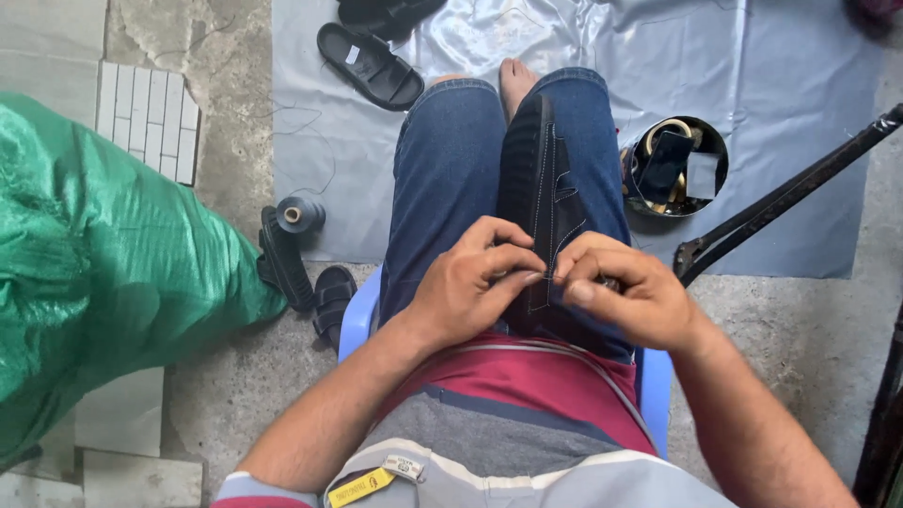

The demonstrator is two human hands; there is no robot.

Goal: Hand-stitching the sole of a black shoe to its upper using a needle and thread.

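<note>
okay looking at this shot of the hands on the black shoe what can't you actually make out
- Head view: whether a needle is held; the fingertips of the left hand and right hand cover that spot on the black shoe.
- The shoe's near end is hidden behind both hands.
- Contents of the round tin are dark and too small to identify fully.
- The black bar and green sack are cut off by the frame edges.

Yellow rectangular tag (361, 486) on shirt hem; dark phone screen (664, 166) in round tin (717, 146); white label, perhaps, on sandal (352, 55).

place: shoemaking floor workshop | signs: thread spool (301, 214), sandals (370, 66), tool tin (675, 166)
</note>
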